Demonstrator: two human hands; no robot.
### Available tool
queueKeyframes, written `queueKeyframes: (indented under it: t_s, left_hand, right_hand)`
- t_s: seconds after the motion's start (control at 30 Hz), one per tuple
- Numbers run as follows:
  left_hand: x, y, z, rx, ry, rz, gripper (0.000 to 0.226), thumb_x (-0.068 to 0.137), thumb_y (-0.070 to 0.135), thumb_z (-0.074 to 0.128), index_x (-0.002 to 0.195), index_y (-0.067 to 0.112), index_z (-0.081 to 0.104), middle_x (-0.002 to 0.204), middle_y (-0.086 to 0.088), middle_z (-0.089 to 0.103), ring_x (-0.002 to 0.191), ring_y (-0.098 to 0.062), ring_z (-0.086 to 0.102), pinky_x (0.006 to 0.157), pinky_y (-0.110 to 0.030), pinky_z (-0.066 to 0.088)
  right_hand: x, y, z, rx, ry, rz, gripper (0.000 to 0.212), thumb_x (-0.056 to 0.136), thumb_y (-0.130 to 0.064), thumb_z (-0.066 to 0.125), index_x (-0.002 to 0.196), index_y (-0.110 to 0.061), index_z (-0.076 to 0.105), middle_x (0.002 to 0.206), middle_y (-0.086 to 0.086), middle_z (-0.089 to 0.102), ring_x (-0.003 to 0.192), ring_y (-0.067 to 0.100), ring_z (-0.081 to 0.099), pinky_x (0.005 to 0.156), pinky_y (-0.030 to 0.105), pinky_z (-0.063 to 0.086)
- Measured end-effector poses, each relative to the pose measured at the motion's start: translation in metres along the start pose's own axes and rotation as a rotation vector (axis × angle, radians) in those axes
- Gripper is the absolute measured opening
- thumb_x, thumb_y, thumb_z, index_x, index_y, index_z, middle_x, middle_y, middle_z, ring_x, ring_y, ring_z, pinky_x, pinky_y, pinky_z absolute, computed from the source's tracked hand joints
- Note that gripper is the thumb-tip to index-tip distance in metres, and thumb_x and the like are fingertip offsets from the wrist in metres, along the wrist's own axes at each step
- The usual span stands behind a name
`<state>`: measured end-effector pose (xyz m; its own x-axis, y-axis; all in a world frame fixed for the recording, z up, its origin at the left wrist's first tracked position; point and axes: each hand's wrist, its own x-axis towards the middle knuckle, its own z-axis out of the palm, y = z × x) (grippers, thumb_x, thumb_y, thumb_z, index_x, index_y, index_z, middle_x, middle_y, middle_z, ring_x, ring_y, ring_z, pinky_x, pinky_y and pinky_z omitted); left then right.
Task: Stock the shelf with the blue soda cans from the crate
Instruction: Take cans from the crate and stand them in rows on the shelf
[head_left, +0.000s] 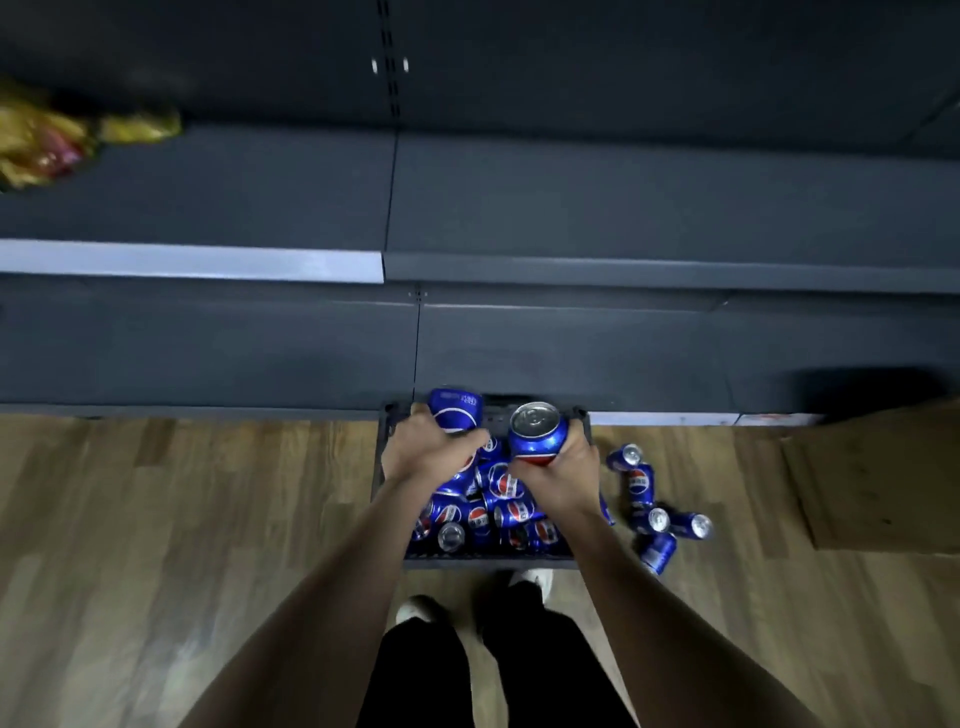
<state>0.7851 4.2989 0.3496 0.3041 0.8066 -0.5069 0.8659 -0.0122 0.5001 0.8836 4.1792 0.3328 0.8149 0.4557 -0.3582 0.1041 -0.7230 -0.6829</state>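
We stand in a shop aisle, facing retail shelving. Dark grey metal shelves run the full width ahead of us in joined bays, with a slotted upright at the back where shelf brackets hook in. A pale price-label strip lines the front edge of the left bay. Blurred yellow snack packets lie on the shelf at far left. Below us a black crate sits on wood-look plank flooring, filled with many identical blue soda cans, and more of the same cans lie loose beside it. A brown cardboard box stands at right.
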Motion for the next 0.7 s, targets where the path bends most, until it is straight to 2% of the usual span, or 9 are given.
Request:
queueKeyframes:
  t_s: [0.1,0.23,0.4,0.6,0.7]
  left_hand:
    - [-0.025,0.024,-0.027,-0.11,0.049,0.031,0.056,0.066,0.048,0.072,0.105,0.014,0.05,0.089,0.0,0.056,0.078,-0.02,0.053,0.069,-0.027,0.042]
    - [-0.05,0.055,-0.065,-0.21,0.123,0.109,0.054,0.068,0.042,0.073,0.105,0.013,0.045,0.089,-0.001,0.054,0.078,-0.021,0.05,0.068,-0.028,0.039]
    - [-0.072,0.091,-0.102,-0.267,0.183,0.22,0.053,0.066,0.042,0.072,0.103,0.014,0.045,0.092,0.001,0.057,0.081,-0.022,0.053,0.068,-0.029,0.04]
    - [-0.095,0.132,-0.134,-0.389,0.297,0.342,0.052,0.062,0.043,0.073,0.098,0.016,0.046,0.09,0.001,0.06,0.082,-0.024,0.059,0.071,-0.032,0.049]
    - [-0.099,0.153,-0.15,-0.46,0.354,0.407,0.053,0.06,0.043,0.075,0.098,0.02,0.047,0.085,0.007,0.059,0.08,-0.02,0.061,0.073,-0.035,0.053]
  right_hand:
    - [-0.014,-0.028,-0.02,0.087,0.041,-0.005,0.066,0.042,-0.043,0.069,0.1,-0.019,0.05,0.098,0.002,0.063,0.096,0.026,0.057,0.085,0.042,0.049]
    - [-0.029,-0.067,-0.051,0.186,0.097,-0.06,0.058,0.053,-0.025,0.079,0.1,-0.025,0.047,0.099,-0.001,0.058,0.098,0.023,0.053,0.087,0.039,0.048]
    - [-0.042,-0.11,-0.081,0.336,0.156,-0.142,0.053,0.062,-0.012,0.076,0.103,-0.022,0.045,0.088,-0.015,0.047,0.103,0.019,0.044,0.088,0.032,0.044]
    - [-0.04,-0.155,-0.114,0.482,0.167,-0.239,0.048,0.055,-0.023,0.076,0.086,-0.034,0.041,0.092,-0.012,0.057,0.104,0.024,0.055,0.086,0.041,0.051]
    - [-0.032,-0.178,-0.131,0.53,0.154,-0.284,0.048,0.05,-0.033,0.072,0.086,-0.034,0.041,0.094,-0.009,0.06,0.103,0.023,0.057,0.084,0.042,0.053]
